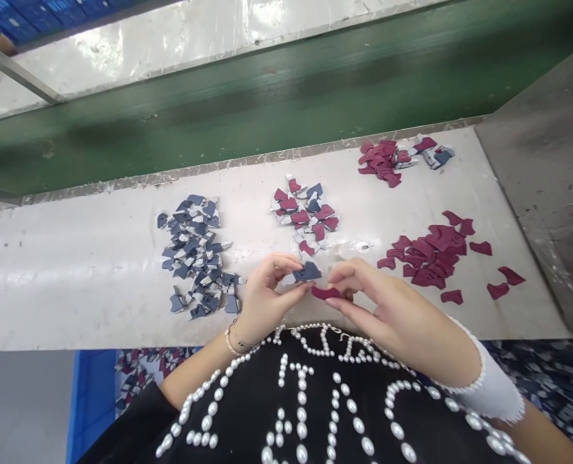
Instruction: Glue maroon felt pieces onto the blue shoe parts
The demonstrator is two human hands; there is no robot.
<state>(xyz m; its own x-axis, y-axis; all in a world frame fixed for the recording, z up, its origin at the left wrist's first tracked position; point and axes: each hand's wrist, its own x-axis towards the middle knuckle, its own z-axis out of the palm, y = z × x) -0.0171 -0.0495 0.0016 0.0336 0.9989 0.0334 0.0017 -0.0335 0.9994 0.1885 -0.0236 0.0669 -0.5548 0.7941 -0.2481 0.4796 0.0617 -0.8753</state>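
Note:
My left hand [267,290] pinches a navy fabric piece with a white backing [307,272] between thumb and fingers. My right hand [368,299] holds a small maroon fabric piece [325,293] by its end, just below the navy piece. The two pieces are close together. Directly ahead lies a mixed heap of maroon and navy pieces [305,212]. A heap of navy pieces [194,254] lies left of my left hand, and loose maroon pieces [428,254] lie right of my right hand.
The pieces lie on a white work ledge [73,303]. Another maroon heap [380,161] sits at its far edge. Beyond runs a green conveyor belt [218,109]. A grey metal panel [542,161] stands right. Below the ledge is a blue crate [90,406] holding mixed pieces.

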